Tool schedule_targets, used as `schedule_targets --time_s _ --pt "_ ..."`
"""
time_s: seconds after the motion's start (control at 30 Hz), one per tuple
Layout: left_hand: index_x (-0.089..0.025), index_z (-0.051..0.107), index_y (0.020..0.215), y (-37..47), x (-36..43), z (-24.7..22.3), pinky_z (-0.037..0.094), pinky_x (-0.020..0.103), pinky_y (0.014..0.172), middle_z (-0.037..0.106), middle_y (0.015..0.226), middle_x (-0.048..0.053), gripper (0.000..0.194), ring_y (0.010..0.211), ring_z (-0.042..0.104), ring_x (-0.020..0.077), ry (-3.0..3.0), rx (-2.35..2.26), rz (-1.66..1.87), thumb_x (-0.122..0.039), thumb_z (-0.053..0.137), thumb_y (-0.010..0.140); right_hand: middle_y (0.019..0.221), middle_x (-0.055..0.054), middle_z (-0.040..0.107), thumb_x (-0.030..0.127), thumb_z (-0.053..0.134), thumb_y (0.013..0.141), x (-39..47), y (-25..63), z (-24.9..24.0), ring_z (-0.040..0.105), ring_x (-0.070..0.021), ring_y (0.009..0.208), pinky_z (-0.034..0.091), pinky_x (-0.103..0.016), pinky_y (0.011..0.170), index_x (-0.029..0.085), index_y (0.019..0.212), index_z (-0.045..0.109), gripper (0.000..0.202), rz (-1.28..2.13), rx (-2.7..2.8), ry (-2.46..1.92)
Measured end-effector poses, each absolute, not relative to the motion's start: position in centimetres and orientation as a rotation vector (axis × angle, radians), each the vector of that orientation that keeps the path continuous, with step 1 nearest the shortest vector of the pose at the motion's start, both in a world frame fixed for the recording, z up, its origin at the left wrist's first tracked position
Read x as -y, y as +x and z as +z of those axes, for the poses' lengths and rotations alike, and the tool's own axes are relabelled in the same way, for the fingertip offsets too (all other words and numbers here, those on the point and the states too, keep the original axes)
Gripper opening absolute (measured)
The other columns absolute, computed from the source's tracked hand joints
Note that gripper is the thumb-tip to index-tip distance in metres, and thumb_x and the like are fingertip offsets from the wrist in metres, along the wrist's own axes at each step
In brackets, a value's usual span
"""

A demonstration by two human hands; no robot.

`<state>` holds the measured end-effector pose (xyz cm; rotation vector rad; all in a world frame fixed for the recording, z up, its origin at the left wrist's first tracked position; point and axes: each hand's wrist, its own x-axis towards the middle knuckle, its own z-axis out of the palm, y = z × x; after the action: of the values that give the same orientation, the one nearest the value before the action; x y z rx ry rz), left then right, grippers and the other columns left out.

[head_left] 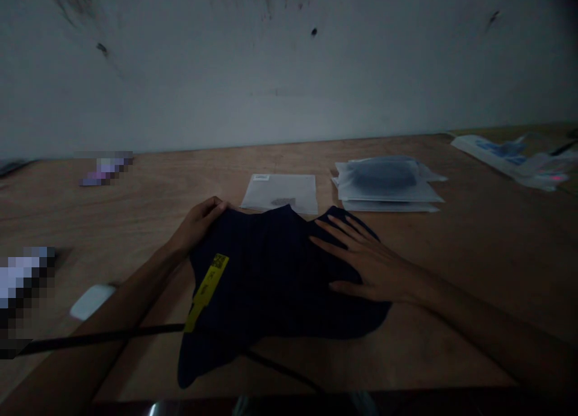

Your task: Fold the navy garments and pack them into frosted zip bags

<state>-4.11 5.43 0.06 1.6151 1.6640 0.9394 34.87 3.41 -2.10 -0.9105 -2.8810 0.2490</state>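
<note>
A dark navy garment [280, 277] lies spread on the wooden table in front of me, with a yellow printed sticker strip [208, 289] down its left side. My left hand [203, 220] has its fingers closed on the garment's upper left corner. Across the right part of the cloth, my right hand [365, 256] rests flat with its fingers spread. Just beyond the garment's far edge is a flat frosted plastic bag [284, 189] bearing a small white label.
A stack of frosted bags with dark contents [383, 181] sits behind my right hand. Crumpled plastic packaging [510, 154] lies at the far right. A small white object [93, 301] is beside my left forearm. A black cable [108, 336] crosses in front. Two blurred items lie left.
</note>
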Motion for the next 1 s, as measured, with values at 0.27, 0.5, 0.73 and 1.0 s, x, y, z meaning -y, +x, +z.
schedule_targets --time_s 0.27,0.5,0.73,1.0 --pt "-0.021 0.049 0.086 -3.6 -5.5 -0.6 0.031 0.019 0.040 0.044 0.055 -0.007 0.053 0.042 0.039 0.0099 1.499 -1.655 0.959 -0.072 0.058 0.075 0.166 -0.009 0.009 0.069 0.051 0.089 -3.4 34.8 -1.8 0.007 -0.0400 0.151 0.015 -0.067 0.118 0.029 0.158 0.018 0.086 0.249 2.885 -0.896" --pt "-0.021 0.060 0.091 -3.5 -5.2 -1.1 0.042 0.024 0.055 0.062 0.072 0.001 0.041 0.064 0.060 0.0191 1.700 -1.905 0.922 -0.059 0.069 0.076 0.166 -0.009 0.011 0.068 0.053 0.089 -3.4 34.8 -1.9 0.009 -0.0399 0.151 0.015 -0.068 0.118 0.029 0.157 0.019 0.085 0.242 2.865 -0.870" --pt "-0.019 0.049 0.139 -2.2 -3.8 -0.5 0.047 0.045 0.099 0.054 0.132 0.015 0.056 0.114 0.059 0.0309 2.472 -2.047 0.796 -0.053 0.052 0.094 0.167 -0.009 0.006 0.071 0.051 0.088 -3.3 34.7 -2.0 0.005 -0.0399 0.151 0.014 -0.067 0.118 0.030 0.158 0.014 0.089 0.252 2.880 -0.886" --pt "-0.037 0.019 0.157 1.9 -1.0 -0.4 0.008 0.074 0.114 0.010 0.166 0.010 0.079 0.150 0.011 0.0439 2.826 -1.024 0.085 -0.067 0.051 0.091 0.167 -0.008 0.006 0.069 0.050 0.089 -3.2 34.8 -1.8 0.004 -0.0393 0.152 0.015 -0.066 0.118 0.030 0.158 0.011 0.089 0.226 2.889 -0.872"
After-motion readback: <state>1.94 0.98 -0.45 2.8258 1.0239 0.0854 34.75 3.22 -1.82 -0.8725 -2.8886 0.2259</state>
